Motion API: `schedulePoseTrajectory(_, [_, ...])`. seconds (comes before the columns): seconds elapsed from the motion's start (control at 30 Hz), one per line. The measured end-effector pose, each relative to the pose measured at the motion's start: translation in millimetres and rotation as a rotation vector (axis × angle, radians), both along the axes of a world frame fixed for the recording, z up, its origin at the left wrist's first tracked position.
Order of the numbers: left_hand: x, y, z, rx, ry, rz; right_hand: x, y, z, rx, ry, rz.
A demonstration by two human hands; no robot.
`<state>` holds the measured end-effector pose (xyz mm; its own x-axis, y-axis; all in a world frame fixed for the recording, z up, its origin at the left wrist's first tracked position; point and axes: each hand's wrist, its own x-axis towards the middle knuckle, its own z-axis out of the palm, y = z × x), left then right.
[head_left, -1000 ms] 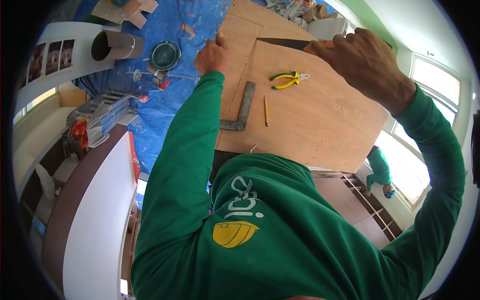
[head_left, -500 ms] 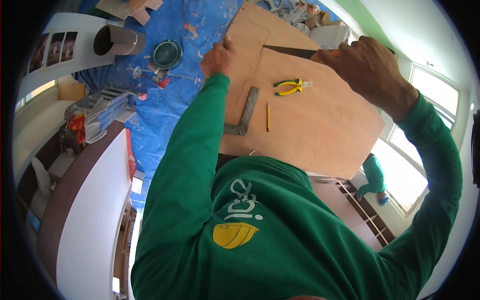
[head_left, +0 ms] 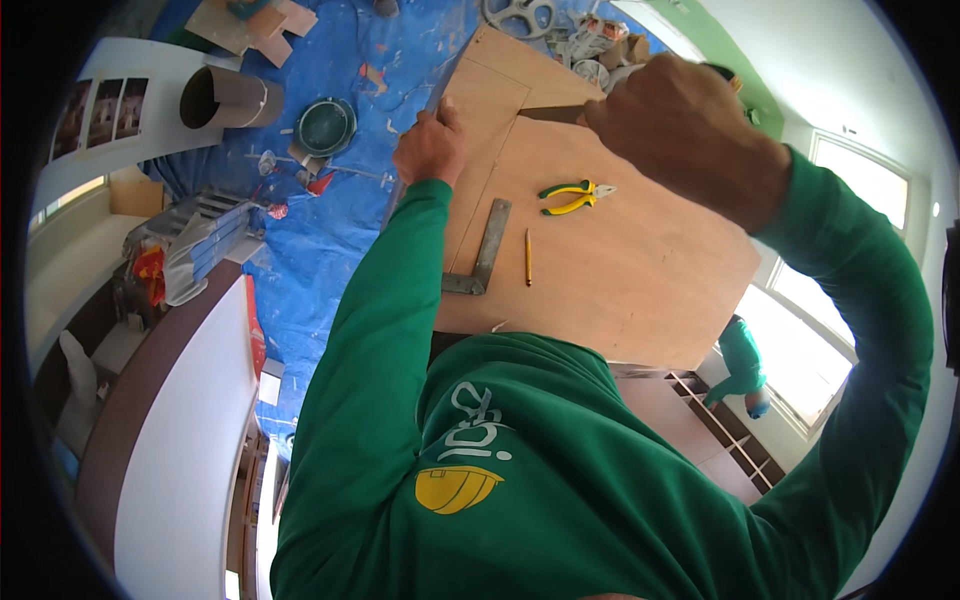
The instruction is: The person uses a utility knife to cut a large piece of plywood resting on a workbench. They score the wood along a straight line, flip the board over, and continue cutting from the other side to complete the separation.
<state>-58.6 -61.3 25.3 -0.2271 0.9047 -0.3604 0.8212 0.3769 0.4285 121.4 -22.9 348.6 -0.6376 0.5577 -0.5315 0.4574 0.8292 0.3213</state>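
A large plywood sheet (head_left: 640, 270) lies in front of me, with a cut line running along its left part. My right hand (head_left: 690, 135) is closed around the grip of a handsaw (head_left: 552, 114), whose dark blade meets the sheet at the line's far end. The hand hides the saw's handle. At the sheet's left edge, my left hand (head_left: 432, 146) is closed over the board. Between my arms, on the plywood, rest yellow-and-green pliers (head_left: 570, 196), a yellow pencil (head_left: 529, 260) and a metal square (head_left: 490, 245).
Blue sheeting (head_left: 300, 235) covers the floor at left, with a round green-lidded tub (head_left: 326, 127) and a brown roll (head_left: 230, 98) on that side. Bags and debris (head_left: 600, 42) lie beyond the sheet. Another person in green (head_left: 740, 360) bends near the windows at right.
My right hand has come left and closer to the cut with the saw, and less of the blade shows. The left hand keeps its hold on the sheet's edge.
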Motion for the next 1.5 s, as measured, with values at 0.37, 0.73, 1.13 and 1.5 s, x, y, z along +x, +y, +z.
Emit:
schedulePoseTrajectory(0.37, [1.7,1.5,3.6,-0.030,-0.002,-0.004,9.9,25.0,-163.7,-0.064,0.014,0.016])
schedulePoseTrajectory(0.73, [-5.6,-10.6,6.9,-0.027,-0.092,0.042,-0.5,27.0,-29.1,-0.243,0.102,0.003])
schedulePoseTrajectory(1.13, [-4.9,4.4,1.0,0.026,-0.029,0.017,-4.3,25.4,-101.3,-0.135,0.057,-0.111])
schedulePoseTrajectory(1.5, [1.1,-6.7,0.7,0.061,0.001,-0.012,8.0,21.2,-115.3,-0.264,0.016,-0.251])
